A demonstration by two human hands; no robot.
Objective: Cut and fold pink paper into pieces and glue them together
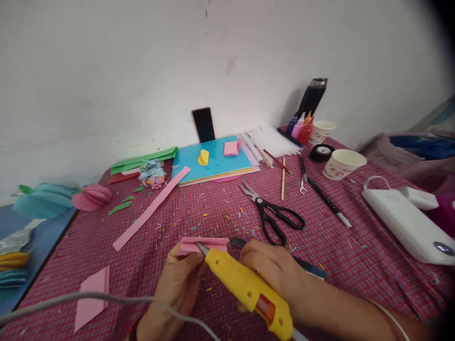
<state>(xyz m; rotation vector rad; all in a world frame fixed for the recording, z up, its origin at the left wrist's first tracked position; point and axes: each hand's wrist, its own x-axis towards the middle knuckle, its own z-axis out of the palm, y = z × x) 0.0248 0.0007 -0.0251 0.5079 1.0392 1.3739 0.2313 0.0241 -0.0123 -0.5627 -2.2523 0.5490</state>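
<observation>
My left hand [181,277] pinches a folded strip of pink paper [204,244] at its left end. A yellow hot glue gun [241,282] is gripped in my right hand [273,267], its metal nozzle touching or just over the paper's fold. Behind my right hand lies a dark-bladed, blue-handled cutter [309,266], partly hidden. Beyond the hands, black-handled scissors [272,207] rest with their blades a little apart. A long pink paper strip [152,208] lies to the left, and a cut pink piece [92,296] is nearer me.
A grey cable [117,297] crosses the front. Blue sheets [213,158] and a phone [204,124] are at the back. Paper cups [343,165], black tape [322,152], a marker [329,201] and a white device [408,222] stand or lie right. Paper pumpkin shapes [44,200] are left.
</observation>
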